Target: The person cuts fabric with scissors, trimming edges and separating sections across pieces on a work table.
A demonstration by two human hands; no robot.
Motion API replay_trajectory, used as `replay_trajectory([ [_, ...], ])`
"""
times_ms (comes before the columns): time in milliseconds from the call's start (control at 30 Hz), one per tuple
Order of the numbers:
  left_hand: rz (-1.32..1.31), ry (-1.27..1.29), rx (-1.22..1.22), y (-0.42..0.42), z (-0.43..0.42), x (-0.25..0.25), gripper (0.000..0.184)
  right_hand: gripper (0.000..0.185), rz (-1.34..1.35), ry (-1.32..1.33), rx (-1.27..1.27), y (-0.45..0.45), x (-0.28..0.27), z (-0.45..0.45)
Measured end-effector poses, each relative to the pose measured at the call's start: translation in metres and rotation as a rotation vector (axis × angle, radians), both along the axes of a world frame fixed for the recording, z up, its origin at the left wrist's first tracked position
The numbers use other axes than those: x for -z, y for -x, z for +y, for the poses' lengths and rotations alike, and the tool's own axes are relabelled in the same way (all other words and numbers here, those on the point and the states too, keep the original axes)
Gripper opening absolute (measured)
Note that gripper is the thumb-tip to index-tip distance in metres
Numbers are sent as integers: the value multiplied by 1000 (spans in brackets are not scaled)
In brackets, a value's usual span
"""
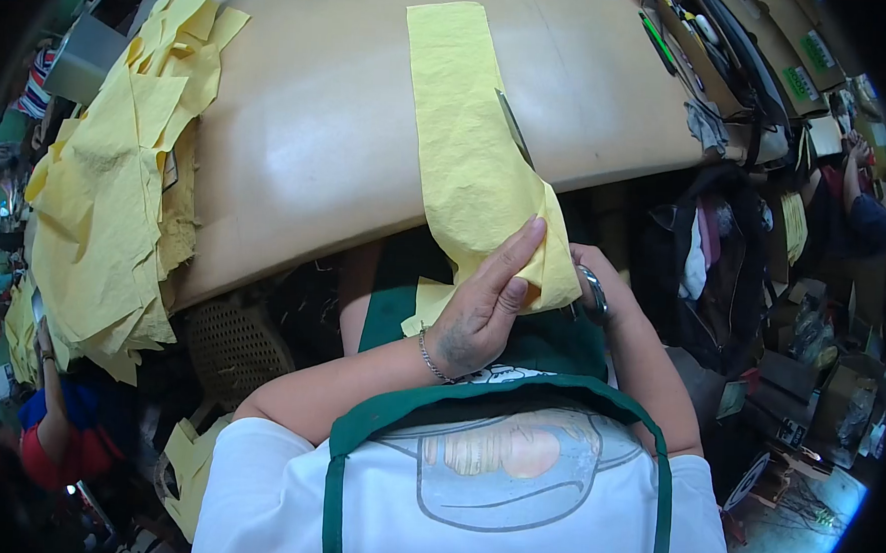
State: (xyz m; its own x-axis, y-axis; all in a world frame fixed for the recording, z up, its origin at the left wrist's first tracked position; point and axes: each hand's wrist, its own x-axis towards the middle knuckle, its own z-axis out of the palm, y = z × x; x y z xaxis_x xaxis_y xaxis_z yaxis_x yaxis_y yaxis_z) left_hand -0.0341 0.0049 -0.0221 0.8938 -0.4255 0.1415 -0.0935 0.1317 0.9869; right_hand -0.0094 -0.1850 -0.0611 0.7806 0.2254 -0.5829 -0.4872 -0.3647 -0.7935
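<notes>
My left hand (481,314) is closed on a long strip of yellow leather-like sheet (456,127), with the fingers pressed along its gathered lower end. The strip's far part lies on the table, and its near part hangs over the edge above my lap. A dark metal scissors blade (516,130) shows along the strip's right side. In line with this blade, my right hand (582,257) is mostly behind the yellow sheet, by a shiny metal ring at the wrist. The sheet hides its fingers and the scissors' handles.
A tall pile of yellow sheets (106,209) overhangs the left end of the table (301,119). Boxes and pens (659,42) stand at the back right. Below them hangs a dark bag (709,270). A woven chair (234,351) is under the left side. Other people work at both sides.
</notes>
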Motion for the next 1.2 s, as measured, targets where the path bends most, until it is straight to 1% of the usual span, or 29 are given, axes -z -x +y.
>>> replay_trajectory([
  [133,-1,29,14,1,-3,3,43,37,-84,59,23,4,8,2],
  [233,-12,44,17,1,-4,3,43,34,-44,86,32,6,7,3],
  [367,-100,13,-2,2,-7,4,46,29,-106,-8,85,12,18,1],
  [433,-103,3,4,2,-8,3,46,28,-195,-13,75,15,20,2],
  [567,-160,-32,21,0,-9,3,48,25,-162,-50,119,16,12,5],
  [633,-117,73,32,-2,-5,8,46,25,-91,-118,158,15,-1,7],
  [667,-95,127,38,-5,-1,10,45,25,-42,-107,157,13,-8,9],
  [733,-204,-110,44,-21,22,12,43,25,56,-88,159,10,-17,11],
  [767,-260,-228,46,-32,32,13,42,27,53,-74,170,10,-16,10],
  [833,-750,-622,-78,-60,35,16,45,31,40,-41,183,7,-10,9],
  [867,-749,-1036,-22,-62,33,7,53,36,27,-80,192,6,-5,8],
  [933,-783,-1134,13,-72,26,12,60,46,0,-157,208,5,5,6],
  [1000,-789,-1269,96,-82,20,18,70,54,-88,-174,118,1,5,2],
  [1033,-814,-1302,61,-85,17,24,69,58,-129,-182,81,0,4,0],
  [1133,-874,-1372,-3,-88,10,36,66,62,-69,-107,67,-5,-12,3],
  [1200,-892,-1397,-8,-87,11,38,61,59,-47,-133,66,-5,-16,2],
])
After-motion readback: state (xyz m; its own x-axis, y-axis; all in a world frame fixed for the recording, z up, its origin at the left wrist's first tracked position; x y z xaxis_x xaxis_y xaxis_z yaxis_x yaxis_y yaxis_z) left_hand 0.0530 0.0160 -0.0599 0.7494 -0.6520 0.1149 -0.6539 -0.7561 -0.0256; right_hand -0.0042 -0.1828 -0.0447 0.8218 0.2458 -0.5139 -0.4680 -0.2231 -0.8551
